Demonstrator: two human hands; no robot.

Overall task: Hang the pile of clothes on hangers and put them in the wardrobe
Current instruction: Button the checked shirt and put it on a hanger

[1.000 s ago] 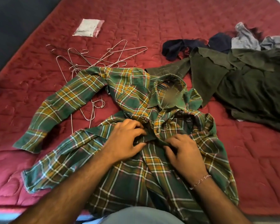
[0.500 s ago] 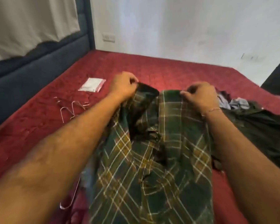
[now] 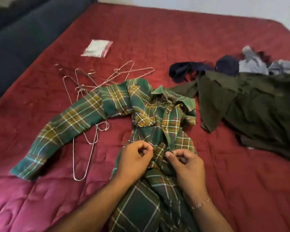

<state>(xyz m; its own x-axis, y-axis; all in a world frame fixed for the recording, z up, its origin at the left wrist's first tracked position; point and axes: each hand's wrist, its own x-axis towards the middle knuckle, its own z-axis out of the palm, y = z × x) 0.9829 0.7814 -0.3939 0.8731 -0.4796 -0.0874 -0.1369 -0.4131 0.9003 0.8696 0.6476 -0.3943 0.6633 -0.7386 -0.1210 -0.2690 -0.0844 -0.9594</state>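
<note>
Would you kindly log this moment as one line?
stage: buttoning | left hand: pinches plaid shirt placket | right hand: pinches placket | hangers: loose on bed | other clothes: unhung

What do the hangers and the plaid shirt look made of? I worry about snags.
The hangers look like thin bare metal wire, silvery and slightly shiny, bent into open loops. The plaid shirt looks like soft woven cloth, perhaps cotton flannel: matte, creasing and bunching freely. The exact fibre cannot be told.

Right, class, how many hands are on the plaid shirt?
2. The left hand pinches the plaid shirt at its front opening; the right hand pinches it alongside. No others show.
</note>
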